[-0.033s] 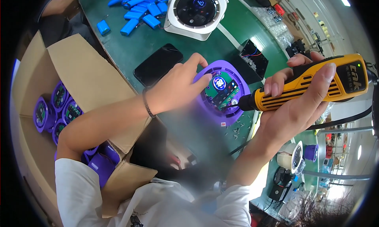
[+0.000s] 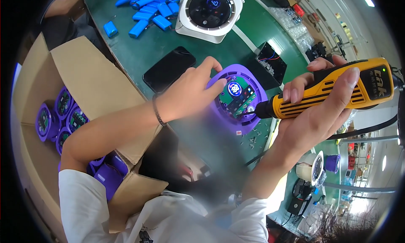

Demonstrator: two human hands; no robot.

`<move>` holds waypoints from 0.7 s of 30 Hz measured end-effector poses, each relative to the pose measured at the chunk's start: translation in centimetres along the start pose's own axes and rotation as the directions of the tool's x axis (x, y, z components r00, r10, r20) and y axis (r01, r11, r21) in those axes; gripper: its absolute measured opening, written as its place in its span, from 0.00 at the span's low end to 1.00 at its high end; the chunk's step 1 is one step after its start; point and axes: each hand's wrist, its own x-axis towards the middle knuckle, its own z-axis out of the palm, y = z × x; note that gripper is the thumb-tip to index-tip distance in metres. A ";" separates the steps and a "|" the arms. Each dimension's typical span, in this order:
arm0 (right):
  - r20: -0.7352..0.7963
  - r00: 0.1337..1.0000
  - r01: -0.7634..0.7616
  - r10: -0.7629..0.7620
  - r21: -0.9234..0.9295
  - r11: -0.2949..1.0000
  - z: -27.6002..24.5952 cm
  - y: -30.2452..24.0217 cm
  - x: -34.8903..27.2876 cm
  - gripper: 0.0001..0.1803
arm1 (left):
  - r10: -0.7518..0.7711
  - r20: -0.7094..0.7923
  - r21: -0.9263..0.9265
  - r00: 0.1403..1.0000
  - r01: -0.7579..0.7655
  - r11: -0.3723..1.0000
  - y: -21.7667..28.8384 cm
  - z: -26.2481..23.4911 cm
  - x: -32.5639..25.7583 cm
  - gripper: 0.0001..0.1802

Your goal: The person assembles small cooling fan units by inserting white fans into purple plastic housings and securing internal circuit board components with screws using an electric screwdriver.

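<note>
A round purple housing (image 2: pixel 252 123) rests on the green bench, with a green circuit board (image 2: pixel 243 81) and a lit display inside it. My left hand (image 2: pixel 195 86) grips the housing's near left rim, fingers bent over its edge. In my right hand (image 2: pixel 314 112) is a yellow and black electric screwdriver (image 2: pixel 325 93), a green light glowing at its back end. Its thin bit points left and reaches down onto the lower part of the board; the screw under the tip is too small to make out.
Loose screws (image 2: pixel 253 141) lie beside the housing, and a black box (image 2: pixel 272 65) holds more. A black phone (image 2: pixel 168 70), blue battery packs (image 2: pixel 147 13) and a white device (image 2: pixel 209 15) occupy the far bench. At left, a cardboard box (image 2: pixel 90 70) contains several purple units (image 2: pixel 45 122). Someone's arm (image 2: pixel 63 4) shows behind it.
</note>
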 end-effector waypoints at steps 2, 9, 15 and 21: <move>-0.009 1.000 0.008 -0.008 0.015 1.000 -0.1 0.1 -0.1 0.28 | 0.001 -0.001 -0.012 1.000 -0.001 1.000 0.0 0.0 -0.1 0.16; 0.007 1.000 0.020 -0.020 0.017 1.000 -0.3 0.5 0.1 0.30 | 0.031 -0.029 0.013 0.999 -0.031 0.999 -0.2 0.2 -0.2 0.16; -0.033 0.999 0.027 -0.025 0.043 0.999 -0.4 0.5 0.2 0.30 | 0.015 -0.019 -0.004 1.000 -0.015 1.000 0.0 0.1 -0.1 0.15; -0.006 1.000 0.027 -0.027 0.071 0.997 -0.9 0.6 0.3 0.30 | 0.015 -0.026 -0.007 1.000 -0.016 1.000 -0.1 0.2 -0.1 0.15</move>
